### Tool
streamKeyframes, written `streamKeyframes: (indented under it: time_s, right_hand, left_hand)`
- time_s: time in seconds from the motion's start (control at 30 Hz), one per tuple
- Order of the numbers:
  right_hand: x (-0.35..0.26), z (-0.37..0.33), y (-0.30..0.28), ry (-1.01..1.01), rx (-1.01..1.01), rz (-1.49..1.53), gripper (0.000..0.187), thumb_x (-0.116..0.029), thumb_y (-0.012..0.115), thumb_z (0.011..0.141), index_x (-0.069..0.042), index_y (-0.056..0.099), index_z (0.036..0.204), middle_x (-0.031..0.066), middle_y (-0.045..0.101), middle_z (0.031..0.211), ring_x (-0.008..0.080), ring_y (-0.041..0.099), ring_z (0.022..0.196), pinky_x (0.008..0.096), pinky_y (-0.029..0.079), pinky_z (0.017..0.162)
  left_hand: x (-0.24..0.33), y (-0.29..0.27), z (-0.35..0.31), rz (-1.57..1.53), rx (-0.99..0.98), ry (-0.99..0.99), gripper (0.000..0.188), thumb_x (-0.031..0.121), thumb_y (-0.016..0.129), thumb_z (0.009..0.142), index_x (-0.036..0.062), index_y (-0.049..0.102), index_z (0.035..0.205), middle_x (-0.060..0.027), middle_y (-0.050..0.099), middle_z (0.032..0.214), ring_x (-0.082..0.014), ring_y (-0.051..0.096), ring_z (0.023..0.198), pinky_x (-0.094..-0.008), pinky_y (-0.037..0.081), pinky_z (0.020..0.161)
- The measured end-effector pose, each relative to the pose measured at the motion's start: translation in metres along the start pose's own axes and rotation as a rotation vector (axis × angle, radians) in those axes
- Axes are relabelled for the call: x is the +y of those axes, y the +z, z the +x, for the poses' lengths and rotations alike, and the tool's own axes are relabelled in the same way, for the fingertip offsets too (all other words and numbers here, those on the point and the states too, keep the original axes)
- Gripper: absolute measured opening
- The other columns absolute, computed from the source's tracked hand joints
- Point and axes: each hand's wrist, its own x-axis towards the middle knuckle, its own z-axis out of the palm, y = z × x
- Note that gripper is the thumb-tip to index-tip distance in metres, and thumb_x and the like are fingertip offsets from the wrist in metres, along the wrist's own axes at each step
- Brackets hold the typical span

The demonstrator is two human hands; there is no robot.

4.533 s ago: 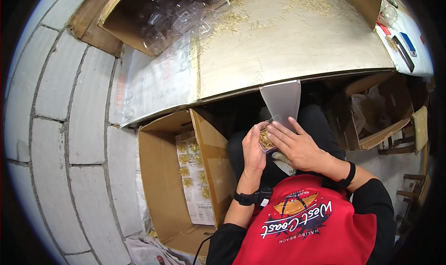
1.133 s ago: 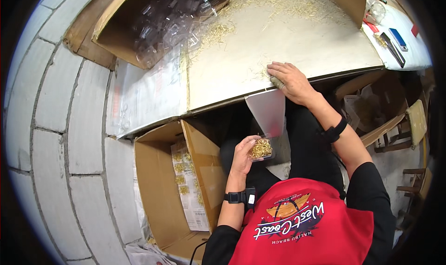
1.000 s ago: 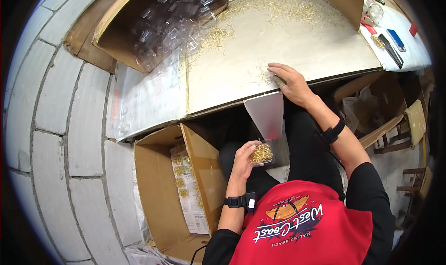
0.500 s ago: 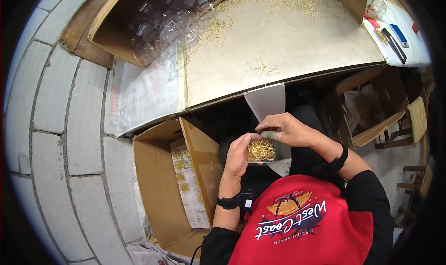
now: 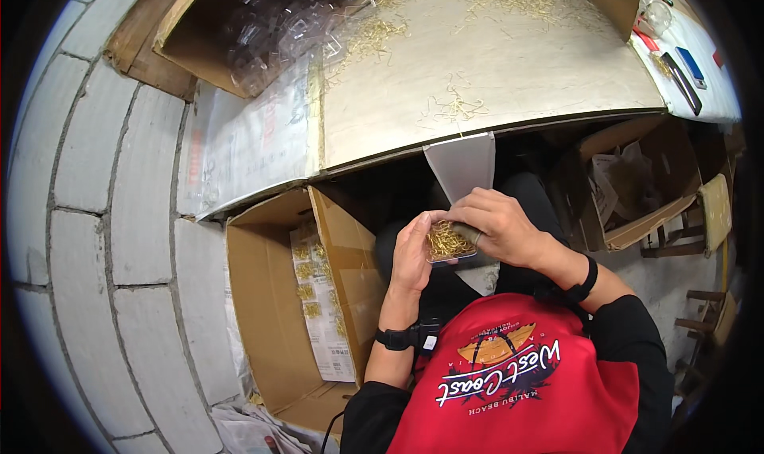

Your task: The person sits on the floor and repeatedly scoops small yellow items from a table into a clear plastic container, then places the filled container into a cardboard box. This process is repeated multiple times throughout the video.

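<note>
The left hand (image 5: 411, 255) grips a clear box (image 5: 454, 258); the right hand (image 5: 503, 226) curls over it, pinching or not I can't tell; between them, tuck gold wires (image 5: 446, 241) gently.

A small clear plastic box (image 5: 452, 259) lies near, held in the left hand (image 5: 411, 253); bent gold-coloured wires (image 5: 446, 240) fill it, tangled; more lie scattered far.

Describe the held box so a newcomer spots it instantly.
From the pale worktable, go below its near edge, above the red garment. There the left hand holds a see-through box, right hand at its right side. Unlike the clear boxes heaped in the upper-left carton, it is held and full of gold wire pieces.
</note>
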Motion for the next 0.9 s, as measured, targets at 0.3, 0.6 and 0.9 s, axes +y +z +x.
streamKeyframes:
  time_s: [0.3, 0.6, 0.9]
  right_hand:
    - [-0.014, -0.028, 0.011, -0.178, -0.299, -0.389, 0.061, -0.030, 0.062, 0.084, 0.004, 0.045, 0.130, 0.0172, 0.044, 0.138, 0.0297, 0.038, 0.132, 0.0464, 0.027, 0.108]
    - [0.003, -0.039, 0.007, -0.219, -0.287, -0.384, 0.051, -0.029, 0.061, 0.083, 0.004, 0.052, 0.121, 0.0211, 0.048, 0.133, 0.0337, 0.044, 0.126, 0.0456, 0.032, 0.106]
    - [0.000, -0.035, -0.001, -0.115, -0.220, -0.391, 0.056, -0.020, 0.064, 0.083, 0.000, 0.045, 0.131, 0.0169, 0.044, 0.138, 0.0303, 0.040, 0.130, 0.0450, 0.029, 0.108]
  left_hand:
    - [-0.001, 0.004, 0.005, 0.063, 0.235, 0.172, 0.019, 0.005, 0.054, 0.091, -0.0024, 0.057, 0.109, -0.0090, 0.062, 0.096, -0.0138, 0.063, 0.082, -0.0260, 0.055, 0.069]
    - [-0.013, 0.013, 0.008, -0.085, 0.185, 0.152, 0.028, 0.022, 0.047, 0.098, -0.0025, 0.057, 0.107, -0.0097, 0.063, 0.097, -0.0136, 0.062, 0.085, -0.0273, 0.052, 0.075]
    - [-0.004, 0.025, 0.016, -0.054, 0.168, 0.173, 0.030, 0.023, 0.044, 0.099, -0.0023, 0.055, 0.111, -0.0109, 0.063, 0.100, -0.0153, 0.064, 0.086, -0.0286, 0.055, 0.074]
